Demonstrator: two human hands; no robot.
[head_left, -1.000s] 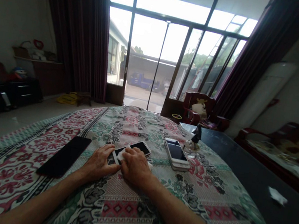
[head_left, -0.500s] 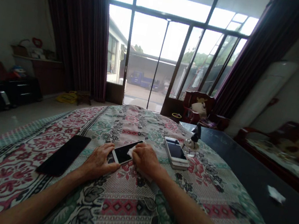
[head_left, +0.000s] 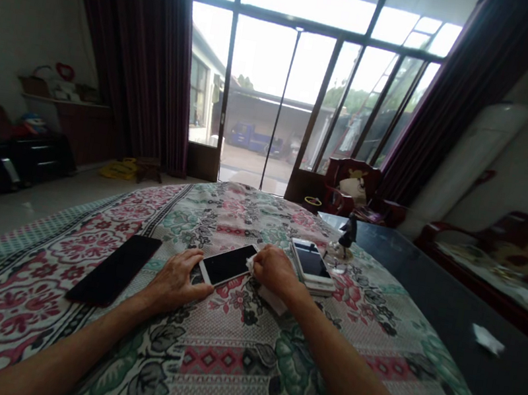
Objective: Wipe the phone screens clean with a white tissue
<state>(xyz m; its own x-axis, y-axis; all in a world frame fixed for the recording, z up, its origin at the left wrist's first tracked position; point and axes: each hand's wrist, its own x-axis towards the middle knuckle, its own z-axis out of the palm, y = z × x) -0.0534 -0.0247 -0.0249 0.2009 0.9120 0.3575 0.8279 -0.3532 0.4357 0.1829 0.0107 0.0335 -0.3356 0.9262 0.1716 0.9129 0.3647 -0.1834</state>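
Okay, so the biggest thing in shot was a pink-and-green floral cotton bedspread (head_left: 199, 354), and everything else sat on or around it. Past its far edge stood a tall dark-framed glass door (head_left: 259, 70) with maroon curtains on both sides. Along its right edge ran a long glossy black tabletop (head_left: 427, 303).

On the left side of the bedspread lay a large black slab smartphone (head_left: 115, 269), its screen dark. Right of the middle sat a stack of white-framed smartphones (head_left: 312, 265), and out at the bedspread's far right edge stood a small dark figurine on a clear base (head_left: 347, 234).

The phone getting the attention was a white-framed smartphone with a black screen (head_left: 227, 264), lying flat near the middle of the bedspread, between both hands. The left hand (head_left: 175, 283) rested flat and fairly open, with its fingertips touching the phone's left edge. The right hand (head_left: 275, 271) was curled narrow over a crumpled white cloth (head_left: 275, 301), with a corner of the cloth poking out right by the phone's right end.

Biggest change from the earlier shot: the right hand had slid off the screen to just beside the phone, close to the stack, so the whole screen showed. The left hand had barely moved.
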